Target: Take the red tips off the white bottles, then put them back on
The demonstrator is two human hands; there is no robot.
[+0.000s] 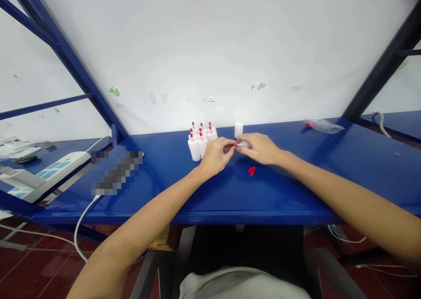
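Observation:
My left hand [215,155] is closed, thumb and fingertips pinching a small red tip cap [234,145]. Facing it, my right hand [261,148] grips a whitish, translucent bottle nozzle [243,145], partly hidden by the fingers. The red cap meets the narrow end of the nozzle; how far it sits on it I cannot tell. Just behind my right hand stands a white bottle [238,129] with no red tip showing. Left of my hands, several white squeeze bottles [194,149] with red-tipped nozzles stand upright in a group. Several loose red caps [251,171] lie in front of my right hand.
All this is on a blue table [279,193] against a white wall. A clear plastic bag [325,126] with something red inside lies at the back right. A pixelated dark device [118,172] with a white cable [79,222] is at the left, near a power strip [62,169].

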